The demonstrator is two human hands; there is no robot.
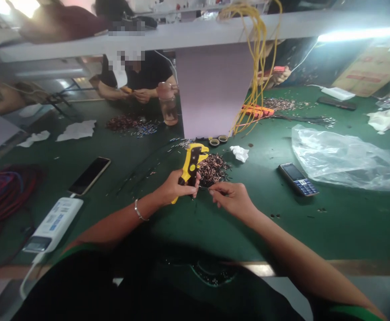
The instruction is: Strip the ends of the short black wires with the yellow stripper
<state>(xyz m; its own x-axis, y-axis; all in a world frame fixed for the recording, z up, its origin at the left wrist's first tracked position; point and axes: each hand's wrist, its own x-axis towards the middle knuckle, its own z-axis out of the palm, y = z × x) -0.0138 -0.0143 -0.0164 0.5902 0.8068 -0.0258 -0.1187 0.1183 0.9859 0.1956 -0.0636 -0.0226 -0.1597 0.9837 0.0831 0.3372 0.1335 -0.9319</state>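
Wrapped round a yellow and black wire stripper (192,164) is my left hand (178,187), its jaws pointing up and to the right. My right hand (233,198) is closed in a pinch on a thin wire (205,187) just right of the tool's handles. That wire's far end, close to my left fingers, is too small to make out. Behind both hands a heap of short copper-coloured and black wire pieces (215,169) lies on the green table (188,236).
Left are a smartphone (90,176), a white power bank (55,223) and red cable coils (4,196). Right are a keypad phone (298,179) and a plastic bag (345,158). Yellow wires (258,53) hang from the shelf (168,35). Two people work across the table.
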